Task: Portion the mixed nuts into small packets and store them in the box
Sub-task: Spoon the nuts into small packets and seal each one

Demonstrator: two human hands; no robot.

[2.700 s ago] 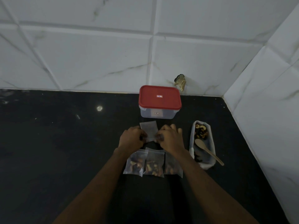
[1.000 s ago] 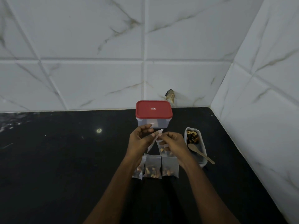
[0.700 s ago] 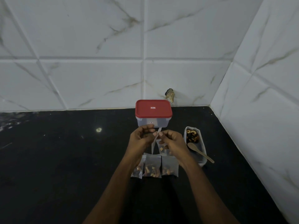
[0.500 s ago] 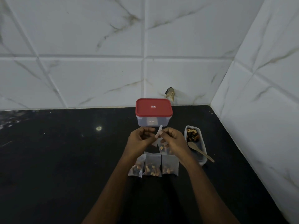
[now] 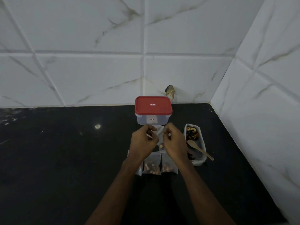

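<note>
Fingers point(image 5: 151, 129) of the left hand point(image 5: 142, 141) and fingers point(image 5: 168, 129) of the right hand point(image 5: 174, 142) are curled and pinched on the top edge of one packet point(image 5: 159, 135). They hold it up between them just in front of the box point(image 5: 152, 121), and a few nuts show at its bottom. The head view is the only one here. In it, a few seconds ago, this packet was down low over the table point(image 5: 65, 159) under both hands. Since then it has been lifted and turned edge-on, and now it shows its face again with both hands at its mouth. I judge it is filled and being pressed closed, so portioning looks nearly through. Storing has not begun, since the red lid point(image 5: 153, 104) is on the box. There are four packets: the held one and three filled packets point(image 5: 151, 166) in a row in front of the box, the leftmost mostly hidden by the left wrist. There is one box, and one tray point(image 5: 201, 160) of loose nuts point(image 5: 192, 134) to the right of the box and nearer the person. One spoon point(image 5: 199, 150) lies in the tray.
</note>
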